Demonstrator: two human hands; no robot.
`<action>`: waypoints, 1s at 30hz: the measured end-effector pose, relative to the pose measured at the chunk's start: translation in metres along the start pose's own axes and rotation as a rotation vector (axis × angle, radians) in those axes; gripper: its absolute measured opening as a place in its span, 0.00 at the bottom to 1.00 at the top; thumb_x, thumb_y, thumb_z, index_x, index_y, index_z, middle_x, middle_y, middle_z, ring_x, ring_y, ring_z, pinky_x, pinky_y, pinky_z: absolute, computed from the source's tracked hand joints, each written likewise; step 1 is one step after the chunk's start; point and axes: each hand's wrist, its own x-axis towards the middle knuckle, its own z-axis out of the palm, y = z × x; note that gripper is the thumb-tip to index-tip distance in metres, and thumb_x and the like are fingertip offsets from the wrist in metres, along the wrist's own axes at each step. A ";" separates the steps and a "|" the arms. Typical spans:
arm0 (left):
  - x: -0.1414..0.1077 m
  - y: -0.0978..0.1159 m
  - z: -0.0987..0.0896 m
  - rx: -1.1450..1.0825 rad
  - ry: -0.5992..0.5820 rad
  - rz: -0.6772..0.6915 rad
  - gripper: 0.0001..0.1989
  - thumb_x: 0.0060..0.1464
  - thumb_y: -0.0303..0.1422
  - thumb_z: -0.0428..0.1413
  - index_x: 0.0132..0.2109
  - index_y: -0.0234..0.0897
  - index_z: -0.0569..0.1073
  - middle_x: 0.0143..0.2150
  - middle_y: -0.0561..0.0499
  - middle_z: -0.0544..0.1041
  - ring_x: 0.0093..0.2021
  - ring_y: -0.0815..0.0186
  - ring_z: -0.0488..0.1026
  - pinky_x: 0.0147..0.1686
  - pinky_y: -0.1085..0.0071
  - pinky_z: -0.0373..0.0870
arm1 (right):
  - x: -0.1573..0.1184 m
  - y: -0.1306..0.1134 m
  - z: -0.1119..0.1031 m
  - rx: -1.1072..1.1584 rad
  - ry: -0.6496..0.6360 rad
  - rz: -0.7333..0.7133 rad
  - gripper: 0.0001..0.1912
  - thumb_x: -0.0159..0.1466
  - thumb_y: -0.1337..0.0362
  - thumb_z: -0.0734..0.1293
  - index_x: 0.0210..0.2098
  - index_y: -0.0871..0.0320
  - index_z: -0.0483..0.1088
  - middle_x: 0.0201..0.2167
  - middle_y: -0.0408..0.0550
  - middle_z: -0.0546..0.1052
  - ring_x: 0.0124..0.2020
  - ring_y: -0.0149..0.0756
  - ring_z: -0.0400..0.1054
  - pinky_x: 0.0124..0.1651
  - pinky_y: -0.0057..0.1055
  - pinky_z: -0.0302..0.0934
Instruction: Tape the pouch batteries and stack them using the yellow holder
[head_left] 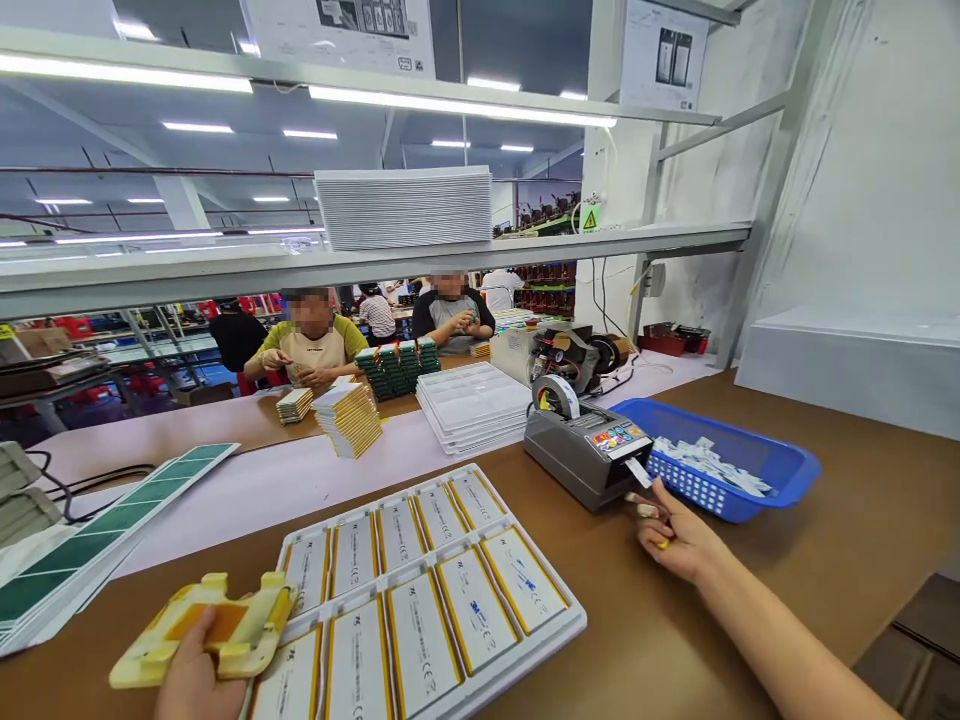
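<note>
My left hand (196, 672) grips a pale yellow plastic fixture (142, 650) with an orange patch, over the left edge of a white tray (566, 622). Rows of flat white battery-like packs (424, 640) with yellow edges lie in that tray. At the right, my right hand (671, 530) pinches the end of a short white strip (639, 473) at the mouth of a grey tape dispenser (570, 455). A roll of tape (556, 397) sits on top of the dispenser.
Right of the dispenser, a blue basket (795, 475) holds many white pieces. Stacked white trays (476, 400) and packs (349, 420) stand behind. Green-and-white sheets (112, 525) lie left. Two people sit across the table; a metal shelf (375, 262) spans above.
</note>
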 end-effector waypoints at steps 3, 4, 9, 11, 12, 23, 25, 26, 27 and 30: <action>-0.008 0.003 0.004 -0.005 0.026 0.007 0.11 0.42 0.22 0.54 0.33 0.43 0.68 0.32 0.56 0.70 0.27 0.70 0.68 0.26 0.71 0.71 | -0.006 -0.012 0.014 0.149 0.171 -0.017 0.22 0.48 0.48 0.67 0.18 0.55 0.53 0.10 0.31 0.49 0.10 0.21 0.38 0.10 0.21 0.39; -0.010 0.003 0.005 -0.006 0.028 0.000 0.10 0.42 0.22 0.53 0.32 0.42 0.68 0.32 0.56 0.70 0.27 0.70 0.68 0.27 0.70 0.71 | -0.010 -0.019 0.020 0.174 0.221 -0.047 0.22 0.46 0.49 0.69 0.19 0.55 0.54 0.11 0.31 0.49 0.10 0.21 0.39 0.11 0.20 0.39; -0.019 -0.001 0.010 -0.043 0.012 -0.024 0.06 0.46 0.24 0.51 0.33 0.37 0.68 0.30 0.52 0.71 0.29 0.67 0.70 0.33 0.65 0.71 | -0.056 -0.042 0.081 -0.307 -0.241 -0.351 0.15 0.50 0.51 0.66 0.27 0.57 0.65 0.19 0.41 0.63 0.19 0.27 0.55 0.20 0.26 0.51; -0.024 -0.003 0.011 -0.056 0.013 -0.037 0.05 0.48 0.25 0.49 0.33 0.36 0.68 0.29 0.52 0.72 0.28 0.67 0.70 0.34 0.64 0.71 | -0.078 -0.041 0.115 -0.623 -0.680 -0.449 0.12 0.55 0.55 0.62 0.27 0.57 0.65 0.26 0.45 0.66 0.26 0.31 0.59 0.28 0.29 0.56; -0.025 -0.003 0.011 -0.055 0.012 -0.055 0.04 0.49 0.26 0.49 0.33 0.36 0.68 0.29 0.51 0.72 0.28 0.67 0.70 0.33 0.64 0.71 | -0.088 -0.038 0.132 -0.739 -0.871 -0.477 0.10 0.56 0.56 0.62 0.27 0.57 0.65 0.29 0.45 0.66 0.29 0.32 0.60 0.31 0.29 0.57; -0.029 -0.006 0.013 -0.028 0.070 -0.042 0.04 0.48 0.29 0.50 0.34 0.36 0.67 0.28 0.51 0.71 0.24 0.66 0.70 0.24 0.68 0.70 | -0.107 0.013 0.231 -1.154 -1.259 -0.465 0.27 0.34 0.53 0.75 0.34 0.52 0.69 0.37 0.44 0.68 0.28 0.34 0.64 0.26 0.29 0.54; -0.028 -0.007 0.014 -0.025 0.079 -0.047 0.04 0.48 0.29 0.51 0.34 0.36 0.67 0.28 0.51 0.72 0.25 0.66 0.71 0.24 0.68 0.70 | -0.102 0.022 0.235 -1.208 -1.267 -0.453 0.35 0.32 0.54 0.75 0.40 0.55 0.67 0.39 0.47 0.67 0.32 0.40 0.65 0.27 0.30 0.55; -0.029 -0.007 0.014 -0.023 0.083 -0.046 0.04 0.48 0.29 0.51 0.34 0.36 0.67 0.28 0.51 0.72 0.25 0.66 0.71 0.24 0.68 0.70 | -0.100 0.026 0.235 -1.205 -1.270 -0.453 0.36 0.33 0.54 0.75 0.41 0.56 0.67 0.40 0.49 0.67 0.34 0.42 0.65 0.28 0.31 0.55; -0.029 -0.007 0.014 -0.020 0.088 -0.044 0.04 0.48 0.29 0.51 0.34 0.36 0.67 0.28 0.51 0.72 0.25 0.66 0.71 0.24 0.68 0.70 | -0.098 0.030 0.235 -1.187 -1.265 -0.459 0.35 0.36 0.55 0.75 0.43 0.56 0.66 0.41 0.49 0.68 0.35 0.44 0.65 0.29 0.32 0.55; -0.032 -0.006 0.015 -0.008 0.092 -0.037 0.03 0.49 0.29 0.51 0.33 0.35 0.67 0.28 0.51 0.72 0.24 0.67 0.70 0.23 0.69 0.70 | -0.100 0.032 0.228 -1.076 -1.221 -0.508 0.23 0.49 0.59 0.70 0.44 0.53 0.65 0.42 0.47 0.68 0.37 0.42 0.65 0.35 0.33 0.56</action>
